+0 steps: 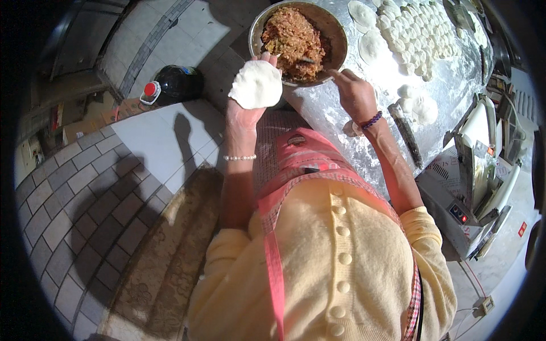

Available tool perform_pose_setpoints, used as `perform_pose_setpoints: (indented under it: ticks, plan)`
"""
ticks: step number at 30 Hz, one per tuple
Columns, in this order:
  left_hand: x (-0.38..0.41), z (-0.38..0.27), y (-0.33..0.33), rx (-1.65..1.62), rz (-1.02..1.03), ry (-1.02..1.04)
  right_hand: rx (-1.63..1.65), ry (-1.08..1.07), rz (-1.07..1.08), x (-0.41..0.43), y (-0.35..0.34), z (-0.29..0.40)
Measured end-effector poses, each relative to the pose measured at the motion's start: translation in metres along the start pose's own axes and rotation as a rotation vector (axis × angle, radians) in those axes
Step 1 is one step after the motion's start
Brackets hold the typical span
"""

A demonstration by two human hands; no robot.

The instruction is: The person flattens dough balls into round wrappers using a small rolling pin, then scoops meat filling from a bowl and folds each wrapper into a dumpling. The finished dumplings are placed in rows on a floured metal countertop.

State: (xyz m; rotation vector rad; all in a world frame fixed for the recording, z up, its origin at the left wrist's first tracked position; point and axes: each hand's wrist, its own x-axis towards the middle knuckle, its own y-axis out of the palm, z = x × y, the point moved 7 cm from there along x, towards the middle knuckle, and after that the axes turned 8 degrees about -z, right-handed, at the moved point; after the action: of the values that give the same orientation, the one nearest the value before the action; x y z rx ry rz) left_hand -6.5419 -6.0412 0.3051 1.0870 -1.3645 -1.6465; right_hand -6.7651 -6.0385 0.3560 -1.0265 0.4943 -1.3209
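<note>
A round, flat dough wrapper [257, 85] lies across the palm and fingers of my left hand [246, 117], beside the near left rim of a metal bowl [335, 32]. Heaped in that bowl is a pinkish minced filling [293, 36] with bits of green. My right hand [357, 93] is at the bowl's near right rim, its fingers closed on the thin handle of a utensil. What seems to be its dark metal end [306, 60] rests in the filling; its exact shape is partly hidden.
Rows of filled dumplings [416, 34] and loose wrappers [372, 47] lie on the floured metal table [362, 157]. Dough pieces [422, 108] sit by a dark rolling pin [405, 134]. A machine [458, 204] stands right; a large dark bottle [179, 83] stands left.
</note>
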Motion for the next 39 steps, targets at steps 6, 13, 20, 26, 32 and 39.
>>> perform_pose_setpoints:
  ticks: [6, 13, 20, 26, 32, 39]
  plan:
    - [-0.023, 0.007, -0.042, -0.048, -0.143, 0.006, -0.008, 0.001, 0.163, -0.004, 0.018, -0.003]
    - [-0.024, 0.012, -0.053, 0.038, -0.277, 0.062, 0.49, 0.178, 0.18, -0.004, 0.028, -0.026]
    - [0.006, 0.019, -0.034, 0.168, -0.418, 0.127, 1.194, 0.986, 0.163, -0.025, 0.013, -0.023]
    - [0.05, 0.052, -0.009, 0.011, -0.672, 0.087, 0.268, -0.026, -0.262, -0.021, -0.016, 0.041]
    - [0.048, 0.041, -0.017, -0.216, -0.432, 0.019, 0.273, 0.004, -0.262, -0.021, -0.033, 0.05]
    - [0.036, 0.023, -0.024, 0.225, -0.577, 0.175, 0.683, 0.749, 0.202, -0.02, -0.003, 0.027]
